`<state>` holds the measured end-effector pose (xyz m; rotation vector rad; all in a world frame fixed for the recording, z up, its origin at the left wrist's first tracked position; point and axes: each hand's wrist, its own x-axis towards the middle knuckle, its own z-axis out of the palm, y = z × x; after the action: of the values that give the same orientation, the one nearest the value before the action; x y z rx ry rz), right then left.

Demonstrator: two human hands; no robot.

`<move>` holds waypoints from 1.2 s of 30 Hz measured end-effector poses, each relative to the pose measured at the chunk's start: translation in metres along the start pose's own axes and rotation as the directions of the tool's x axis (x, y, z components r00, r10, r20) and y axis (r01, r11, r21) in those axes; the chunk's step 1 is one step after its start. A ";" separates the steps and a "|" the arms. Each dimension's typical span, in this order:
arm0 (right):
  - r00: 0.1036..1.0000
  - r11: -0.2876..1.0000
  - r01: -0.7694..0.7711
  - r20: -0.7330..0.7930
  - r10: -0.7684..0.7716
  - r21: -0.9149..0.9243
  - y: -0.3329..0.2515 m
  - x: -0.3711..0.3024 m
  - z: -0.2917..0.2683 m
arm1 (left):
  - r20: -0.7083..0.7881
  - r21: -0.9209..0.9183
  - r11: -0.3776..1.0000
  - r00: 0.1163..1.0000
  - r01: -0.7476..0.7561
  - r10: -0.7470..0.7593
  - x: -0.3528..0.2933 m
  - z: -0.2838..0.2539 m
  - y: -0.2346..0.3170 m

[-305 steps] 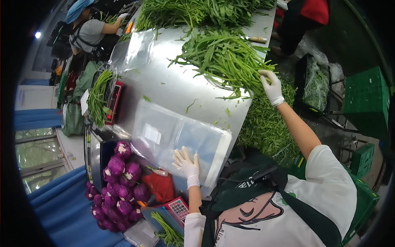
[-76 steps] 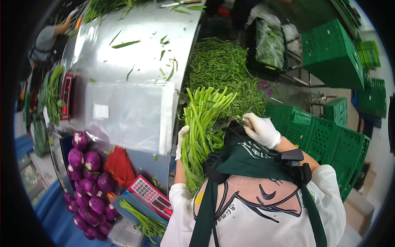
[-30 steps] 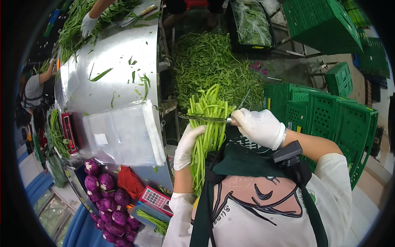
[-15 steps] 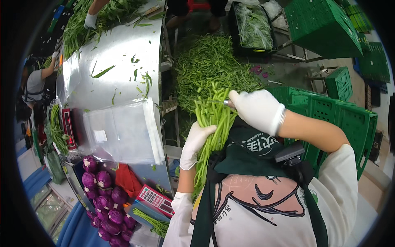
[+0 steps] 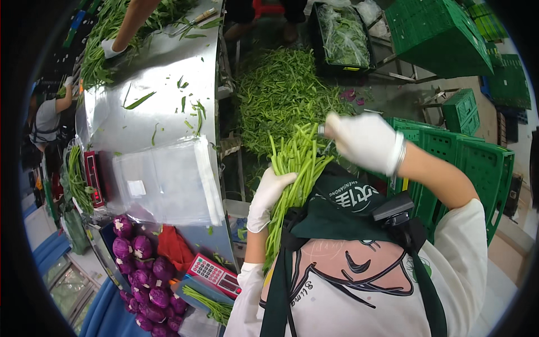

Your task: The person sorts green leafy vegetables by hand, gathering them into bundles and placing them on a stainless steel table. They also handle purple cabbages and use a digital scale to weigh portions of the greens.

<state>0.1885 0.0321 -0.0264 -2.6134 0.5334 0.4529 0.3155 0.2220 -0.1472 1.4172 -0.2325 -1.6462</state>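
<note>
My left hand (image 5: pixel 269 196), in a white glove, is closed around a bundle of long green leafy-vegetable stems (image 5: pixel 297 168). The bundle leans against my front with its cut ends pointing away from me. My right hand (image 5: pixel 368 143), also gloved in white and slightly blurred, is closed on a knife (image 5: pixel 321 130). Only a short metal part of the knife shows beside my thumb, just right of the stem tips; its blade is hard to make out. Beyond the stems, a broad heap of cut greens (image 5: pixel 281 90) covers the floor.
On the left stands a metal table (image 5: pixel 163 67) with clear plastic bags (image 5: pixel 168 180). Purple cabbages (image 5: pixel 149 281) and a red-and-white keypad scale (image 5: pixel 210 272) are nearer. Green crates (image 5: pixel 471 163) stand at right. A co-worker's gloved hand (image 5: pixel 112 49) touches greens at the far left.
My right hand with the knife has moved right, away from the stems. Their ends now look shorter and more spread. The co-worker's hand has shifted left and nearer over the greens.
</note>
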 end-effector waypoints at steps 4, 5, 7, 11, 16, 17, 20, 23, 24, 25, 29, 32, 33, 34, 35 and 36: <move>0.946 0.979 -0.131 0.275 0.170 -0.155 -0.008 0.017 0.060 | 0.003 0.244 0.965 0.995 -0.101 0.103 0.001 0.025 0.012; 0.915 0.941 -0.128 0.328 0.234 -0.313 -0.003 0.033 0.071 | -0.008 0.340 0.939 0.998 -0.060 0.067 0.004 0.032 0.011; 0.832 0.875 -0.113 0.436 0.342 -0.471 0.019 0.057 0.062 | 0.012 0.295 0.950 0.995 -0.100 0.101 0.003 0.034 0.019; 0.941 0.944 -0.320 0.086 0.327 -0.085 0.072 0.031 0.027 | 0.016 -0.088 0.996 1.000 -0.008 0.009 -0.001 0.004 0.006; 0.923 0.500 -0.333 0.169 0.346 0.799 0.025 -0.016 0.060 | -0.013 -0.389 0.913 0.990 0.125 -0.141 0.001 -0.017 -0.005; 0.930 0.460 -0.340 0.219 0.296 0.820 0.015 -0.016 0.077 | 0.006 -0.457 0.878 0.988 0.142 -0.157 0.003 -0.020 -0.009; 0.927 0.210 -0.105 0.019 0.374 0.972 -0.006 0.004 0.147 | 0.067 -0.564 0.819 0.994 0.106 -0.083 0.001 -0.017 -0.005; 0.890 0.303 0.012 -0.148 0.432 0.953 -0.022 0.030 0.143 | 0.149 -0.407 0.913 0.983 -0.033 0.102 0.001 -0.018 -0.004; 0.913 0.381 -0.047 -0.115 0.391 0.923 -0.023 0.034 0.132 | 0.137 -0.427 0.904 0.990 0.017 0.046 0.000 -0.019 -0.002; 0.908 0.438 -0.037 -0.154 0.391 0.898 -0.024 0.042 0.129 | 0.130 -0.438 0.896 0.991 0.070 -0.013 -0.002 -0.020 0.003; 0.970 0.643 -0.115 -0.053 0.236 0.758 -0.022 0.076 0.114 | 0.120 -0.583 0.776 0.970 0.241 -0.211 0.004 -0.037 -0.009; 0.953 0.322 -0.291 0.303 0.015 0.901 -0.015 0.102 0.105 | 0.184 -0.722 0.675 0.983 0.153 -0.026 0.012 -0.044 -0.011; 0.967 0.179 -0.248 0.256 -0.018 0.952 -0.011 0.108 0.112 | 0.237 -0.751 0.637 0.971 0.174 0.013 0.015 -0.056 -0.017; 0.990 0.212 -0.137 0.131 0.043 0.968 -0.014 0.109 0.111 | 0.276 -0.783 0.593 0.959 0.187 0.062 0.014 -0.069 -0.021; 0.995 0.333 -0.088 0.069 0.068 0.939 -0.010 0.101 0.107 | 0.191 -0.769 0.626 0.981 0.132 0.027 0.012 -0.076 -0.027; 0.996 0.451 -0.044 0.005 0.088 0.891 -0.005 0.088 0.102 | 0.181 -0.777 0.618 0.983 0.117 0.042 0.010 -0.076 -0.025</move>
<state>0.2440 0.0586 -0.1463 -1.5485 0.6551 0.0622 0.3684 0.2592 -0.1947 0.5826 0.4049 -1.6002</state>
